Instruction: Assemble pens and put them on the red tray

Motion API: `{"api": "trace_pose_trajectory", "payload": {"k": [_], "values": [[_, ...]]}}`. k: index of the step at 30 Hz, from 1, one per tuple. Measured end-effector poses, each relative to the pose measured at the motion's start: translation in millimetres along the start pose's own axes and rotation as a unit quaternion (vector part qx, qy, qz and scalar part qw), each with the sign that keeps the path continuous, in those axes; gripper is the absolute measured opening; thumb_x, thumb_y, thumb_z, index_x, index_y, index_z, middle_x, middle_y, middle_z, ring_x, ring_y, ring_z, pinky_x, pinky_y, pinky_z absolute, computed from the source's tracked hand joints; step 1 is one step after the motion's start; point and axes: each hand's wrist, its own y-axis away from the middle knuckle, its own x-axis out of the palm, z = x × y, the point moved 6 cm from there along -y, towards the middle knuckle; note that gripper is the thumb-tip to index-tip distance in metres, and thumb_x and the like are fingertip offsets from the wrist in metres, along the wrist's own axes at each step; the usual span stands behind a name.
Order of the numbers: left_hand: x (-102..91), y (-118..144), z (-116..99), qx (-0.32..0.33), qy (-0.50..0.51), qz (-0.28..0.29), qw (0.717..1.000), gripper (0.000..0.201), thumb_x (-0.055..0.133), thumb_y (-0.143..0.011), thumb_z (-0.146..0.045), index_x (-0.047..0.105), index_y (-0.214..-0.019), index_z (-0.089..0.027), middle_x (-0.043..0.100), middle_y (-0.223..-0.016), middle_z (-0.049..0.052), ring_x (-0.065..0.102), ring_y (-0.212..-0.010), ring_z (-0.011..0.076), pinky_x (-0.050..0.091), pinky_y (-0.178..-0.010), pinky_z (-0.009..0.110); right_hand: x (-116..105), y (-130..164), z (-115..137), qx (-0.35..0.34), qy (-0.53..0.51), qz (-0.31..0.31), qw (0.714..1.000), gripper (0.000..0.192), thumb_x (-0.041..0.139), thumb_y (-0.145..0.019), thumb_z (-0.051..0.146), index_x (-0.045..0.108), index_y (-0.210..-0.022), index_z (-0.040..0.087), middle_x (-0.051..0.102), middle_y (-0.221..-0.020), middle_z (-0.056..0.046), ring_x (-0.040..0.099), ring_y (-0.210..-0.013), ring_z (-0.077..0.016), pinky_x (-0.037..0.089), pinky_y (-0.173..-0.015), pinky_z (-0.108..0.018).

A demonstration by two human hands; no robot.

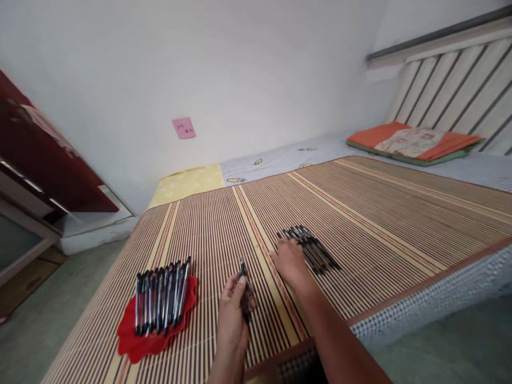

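Observation:
My left hand (236, 298) is closed around a dark pen (243, 266), its pale pointed tip facing up and away from me. To the right, my right hand (288, 258) reaches down to the left end of a row of dark pen parts (314, 245). Its fingers are curled, and what they grip is hidden under the hand. On the left, several clear pens with black ends (160, 298) lie side by side on a red scalloped mat (132, 341).
A striped bamboo mat (208, 224) covers the bed. Folded orange cloth (416, 141) lies at the far right by a slatted headboard (460, 80). A pink note (184, 128) is stuck on the white wall (248, 69). The bed's edge drops to the floor (92, 272) on the left.

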Motion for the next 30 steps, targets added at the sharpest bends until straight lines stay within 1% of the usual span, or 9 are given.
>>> {"api": "trace_pose_trajectory", "payload": {"k": [4,9,14,18,21,23,26,28,30], "values": [[-0.6,-1,1,-0.001,0.004,0.004,1.000,0.047,0.090,-0.063,-0.036,0.065,-0.097,-0.017,0.062,-0.063,-0.004,0.052,-0.048,0.0074,0.040,-0.043,0.017,-6,-3,-5,0.013,-0.018,-0.021,1.000,0.031,0.045,-0.097,0.017,0.070,-0.116,0.011,0.069,-0.117,-0.017,0.058,-0.108,-0.0280,0.038,-0.086,-0.034],[-1.5,-1,3,-0.004,0.034,-0.013,0.999,0.048,0.091,-0.060,-0.036,0.065,-0.096,-0.016,0.064,-0.066,-0.002,0.056,-0.051,0.0085,0.041,-0.043,0.017,5,-6,-6,0.006,-0.006,-0.004,1.000,0.033,0.046,-0.096,0.015,0.068,-0.120,0.011,0.066,-0.126,-0.018,0.056,-0.114,-0.0303,0.038,-0.087,-0.036],[-2.0,-2,3,-0.001,0.031,-0.009,0.999,0.051,0.092,-0.059,-0.038,0.064,-0.095,-0.016,0.066,-0.067,-0.001,0.058,-0.053,0.0095,0.041,-0.044,0.016,10,-6,1,-0.011,-0.026,-0.004,1.000,0.022,0.054,-0.093,0.017,0.072,-0.104,0.012,0.070,-0.114,-0.017,0.058,-0.111,-0.0305,0.039,-0.087,-0.037],[-3.2,-3,4,0.004,0.018,-0.003,1.000,0.052,0.092,-0.060,-0.041,0.062,-0.095,-0.016,0.065,-0.064,-0.002,0.054,-0.050,0.0081,0.039,-0.044,0.016,10,-3,3,-0.011,-0.063,0.002,0.998,0.011,0.063,-0.085,0.013,0.072,-0.091,0.013,0.073,-0.099,-0.016,0.065,-0.098,-0.0267,0.042,-0.084,-0.034],[-2.3,-3,5,0.002,0.016,0.002,1.000,0.052,0.092,-0.059,-0.041,0.061,-0.092,-0.016,0.064,-0.063,-0.003,0.052,-0.048,0.0071,0.038,-0.043,0.016,13,-3,4,-0.010,-0.172,0.015,0.985,0.019,0.066,-0.080,0.012,0.070,-0.099,0.014,0.074,-0.100,-0.012,0.068,-0.094,-0.0219,0.045,-0.081,-0.029],[-1.3,-3,5,0.000,0.013,0.007,1.000,0.051,0.092,-0.059,-0.041,0.061,-0.091,-0.016,0.064,-0.064,-0.003,0.051,-0.048,0.0068,0.037,-0.043,0.016,16,-3,4,-0.004,-0.362,0.039,0.931,0.023,0.068,-0.079,0.016,0.070,-0.101,0.015,0.074,-0.099,-0.010,0.069,-0.090,-0.0199,0.048,-0.081,-0.029],[-0.7,-3,6,-0.002,0.004,0.016,1.000,0.047,0.091,-0.062,-0.041,0.061,-0.090,-0.017,0.063,-0.064,-0.004,0.050,-0.047,0.0064,0.036,-0.043,0.017,18,-3,7,0.024,-0.620,0.077,0.780,0.026,0.077,-0.073,0.031,0.069,-0.094,0.016,0.072,-0.085,-0.004,0.067,-0.078,-0.0180,0.049,-0.075,-0.030],[-0.7,-4,8,-0.003,-0.008,0.022,1.000,0.044,0.089,-0.064,-0.040,0.061,-0.089,-0.017,0.061,-0.062,-0.005,0.049,-0.046,0.0062,0.036,-0.043,0.017,17,-1,9,0.044,-0.704,0.087,0.703,0.033,0.083,-0.068,0.038,0.068,-0.090,0.018,0.068,-0.078,0.000,0.063,-0.070,-0.0150,0.048,-0.070,-0.029],[0.1,-4,9,-0.002,-0.021,0.032,0.999,0.042,0.088,-0.066,-0.041,0.061,-0.089,-0.017,0.061,-0.061,-0.005,0.048,-0.045,0.0059,0.035,-0.042,0.017,14,0,13,0.051,-0.748,0.086,0.656,0.034,0.086,-0.066,0.039,0.067,-0.087,0.020,0.066,-0.076,0.002,0.060,-0.067,-0.0122,0.047,-0.068,-0.027]]}}
